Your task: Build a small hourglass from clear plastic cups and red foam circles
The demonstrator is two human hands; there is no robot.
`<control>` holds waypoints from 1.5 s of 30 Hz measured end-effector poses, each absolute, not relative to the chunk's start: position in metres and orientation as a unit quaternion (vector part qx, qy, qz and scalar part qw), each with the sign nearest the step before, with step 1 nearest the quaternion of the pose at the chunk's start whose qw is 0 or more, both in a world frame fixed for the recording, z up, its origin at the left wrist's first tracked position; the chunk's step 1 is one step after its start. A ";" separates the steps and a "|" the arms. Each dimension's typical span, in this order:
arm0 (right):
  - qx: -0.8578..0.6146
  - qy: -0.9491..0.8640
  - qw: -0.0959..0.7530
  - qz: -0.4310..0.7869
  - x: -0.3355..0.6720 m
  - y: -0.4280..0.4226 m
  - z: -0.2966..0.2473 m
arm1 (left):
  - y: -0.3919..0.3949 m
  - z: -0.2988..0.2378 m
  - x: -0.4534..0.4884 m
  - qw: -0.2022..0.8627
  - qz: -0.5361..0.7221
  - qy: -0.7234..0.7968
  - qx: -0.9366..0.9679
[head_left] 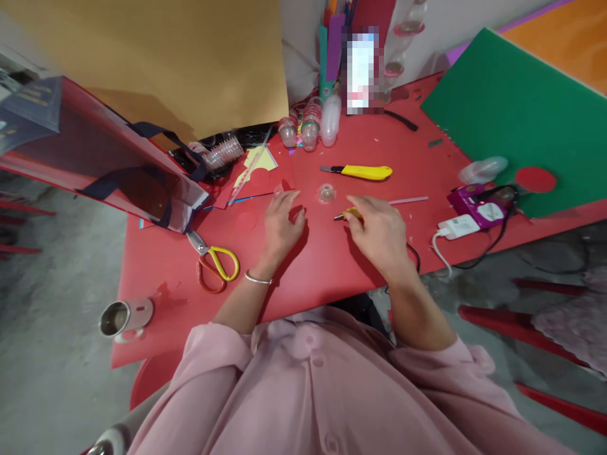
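Clear dome [326,193] on the red desk [310,272], between a slack left hand [282,224] and a right hand [382,230] gripping a yellow tool [349,214]

The dome stands at the centre of the frame, apart from both hands. From the right hand it lies to the left and slightly up the frame; from the left hand, to the right. Round from above, it shows no long axis. The tool does: it runs nearly level across the frame, metal tip to the left, ending just below and right of the dome. By a little, the right hand seems the nearer.

The right hand pinches the tool between thumb and fingers, hiding most of it. The left hand looks unloaded, fingers gently bent, thumb apart; a small pinkish cup [281,187] sits by its fingers, and contact cannot be told.

The dome is thin, glossy plastic with a brownish spot at its middle. The desk is smooth and matte. A slim, pale stick [408,200] shows beyond the right hand; whether it joins the tool is hidden. Above lies a cutter [366,172], its yellow handle plump, its blade narrow. Lower left, scissors [203,249] spread looped red and yellow handles above a shiny metal mug [138,313].
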State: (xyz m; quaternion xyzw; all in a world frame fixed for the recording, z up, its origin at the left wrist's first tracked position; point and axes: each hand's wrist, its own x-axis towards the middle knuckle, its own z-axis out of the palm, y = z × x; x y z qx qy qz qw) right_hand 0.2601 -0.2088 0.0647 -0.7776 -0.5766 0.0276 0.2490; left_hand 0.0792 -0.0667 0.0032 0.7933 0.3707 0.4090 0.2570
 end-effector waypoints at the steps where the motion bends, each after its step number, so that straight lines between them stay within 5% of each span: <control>1: -0.773 -0.588 0.238 0.030 0.259 -0.200 0.068 | -0.068 0.000 0.079 0.278 0.417 0.373 0.781; 14: -0.764 -0.629 0.124 0.076 0.274 -0.105 0.052 | -0.077 -0.011 0.071 0.367 0.457 0.384 0.713; 22: -0.753 -0.619 0.215 0.060 0.263 -0.132 0.064 | -0.079 -0.005 0.070 0.384 0.458 0.392 0.699; 37: -0.713 -0.684 0.121 0.091 0.284 -0.103 0.047 | -0.078 -0.009 0.069 0.369 0.461 0.393 0.704; 45: -0.670 -0.674 0.301 0.072 0.278 -0.124 0.070 | -0.077 -0.009 0.065 0.434 0.471 0.378 0.669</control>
